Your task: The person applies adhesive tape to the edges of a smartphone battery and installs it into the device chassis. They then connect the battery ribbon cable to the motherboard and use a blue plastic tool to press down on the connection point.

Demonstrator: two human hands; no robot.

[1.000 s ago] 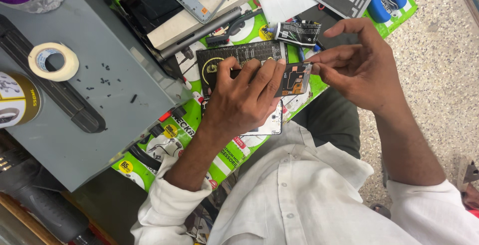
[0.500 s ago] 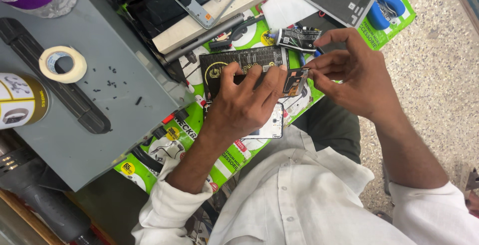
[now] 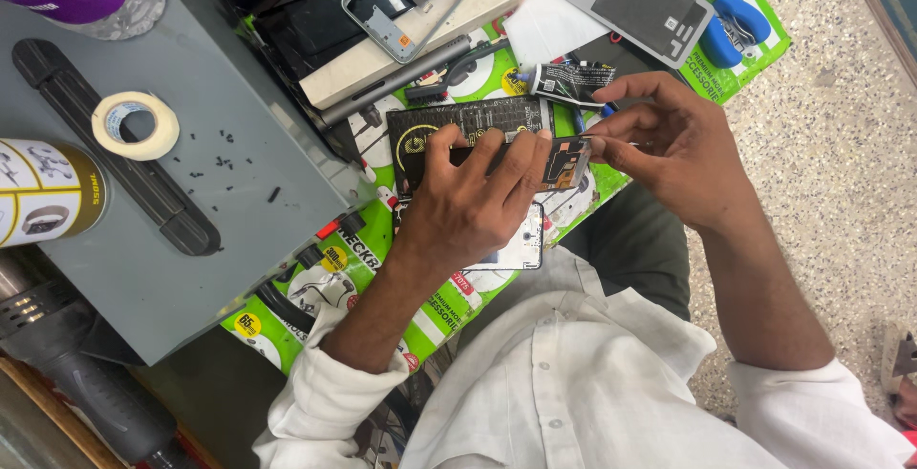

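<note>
Clearly we hold the opened phone (image 3: pixel 521 159) just above our lap, right of the grey case (image 3: pixel 143 192). Our left hand (image 3: pixel 468 202) clamps its edges; our right hand (image 3: pixel 673 144) has its grip pinched on a thin tool (image 3: pixel 611 141) at its end. Light, stiff, fragile: we judge the rim the safe hold.

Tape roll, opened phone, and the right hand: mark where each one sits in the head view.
tape roll (image 3: pixel 135 125): head view, on the near side of its pale ring.
opened phone (image 3: pixel 570 160): head view, on its exposed end right of the left hand's fingers.
right hand (image 3: pixel 669 149): head view, on the back of the hand.
</note>
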